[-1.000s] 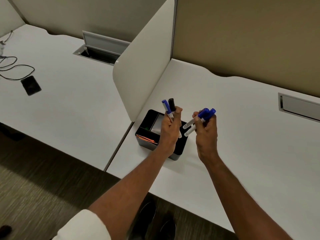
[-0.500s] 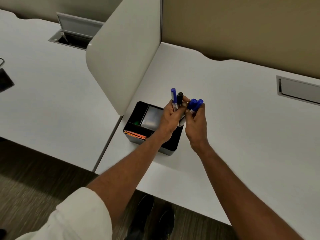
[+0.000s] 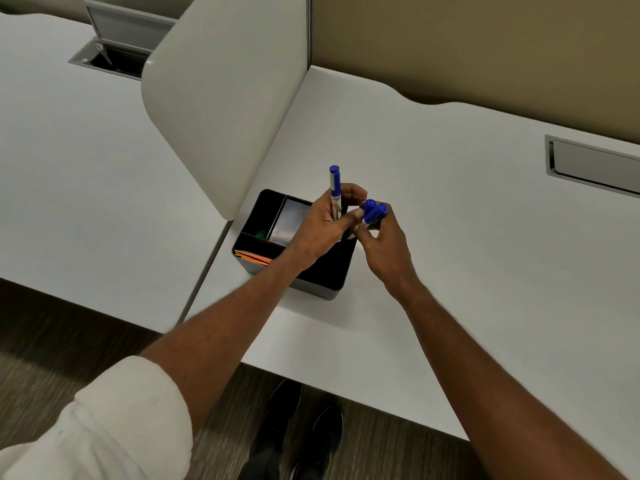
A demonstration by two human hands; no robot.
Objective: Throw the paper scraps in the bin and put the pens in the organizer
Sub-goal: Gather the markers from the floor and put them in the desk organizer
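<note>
Two bare hands close together over a black organizer [image 3: 325, 282]; left hand [image 3: 320, 226] wrapped tight around an upright blue-capped pen [image 3: 334, 188], cap sticking up past the fingers; something dark beside that pen, too hidden to tell; right hand [image 3: 384, 244] pinched shut on two blue-capped pens [image 3: 374, 211], caps pointing up and away, side by side and touching; thumbs of both hands meeting in the middle. Organizer sitting on the white desk [image 3: 450, 237], near its front edge, just beside a rounded white divider [image 3: 221, 98]; split into boxes inside; orange papers [image 3: 251, 257] in the near left box; a small green thing [image 3: 259, 233] in the far left box. Black shoes [image 3: 301, 431] down on the floor.
</note>
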